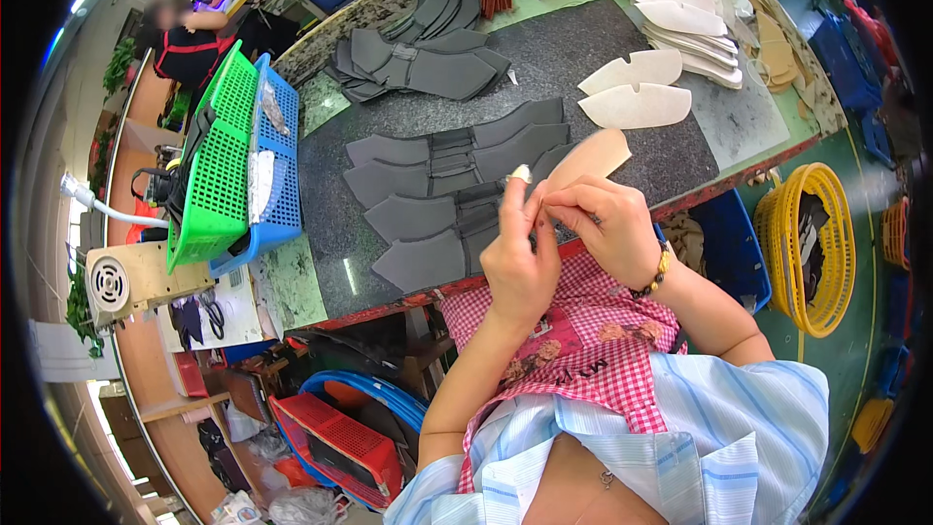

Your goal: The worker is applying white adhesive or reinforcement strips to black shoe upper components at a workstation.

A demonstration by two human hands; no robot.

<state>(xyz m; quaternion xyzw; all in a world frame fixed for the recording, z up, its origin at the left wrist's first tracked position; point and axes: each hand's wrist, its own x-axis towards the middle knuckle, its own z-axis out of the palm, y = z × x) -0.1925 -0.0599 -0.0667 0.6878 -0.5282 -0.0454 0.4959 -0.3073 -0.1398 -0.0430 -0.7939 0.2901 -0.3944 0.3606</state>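
Observation:
A tan, curved, flat piece (590, 159) is raised over the near edge of the work table, its lower end between my hands. My left hand (520, 258) pinches it there, a pale cover on one fingertip. The fingers of my right hand (610, 224) are closed at the same end, fingertips meeting those of the left. Several dark grey shaped pieces (420, 221) lie in a column just left of my hands, with gathered bands across their middles. Beyond my right hand rest two off-white notched pieces (637, 107), one beside the other.
A dark board (573, 44) covers much of the table. Piled dark pieces (437, 70) lie at the far left, stacked off-white pieces (695, 44) at the far right. Green (219, 160) and blue baskets (277, 160) stand at the left edge; a yellow basket (836, 262) is on the right floor.

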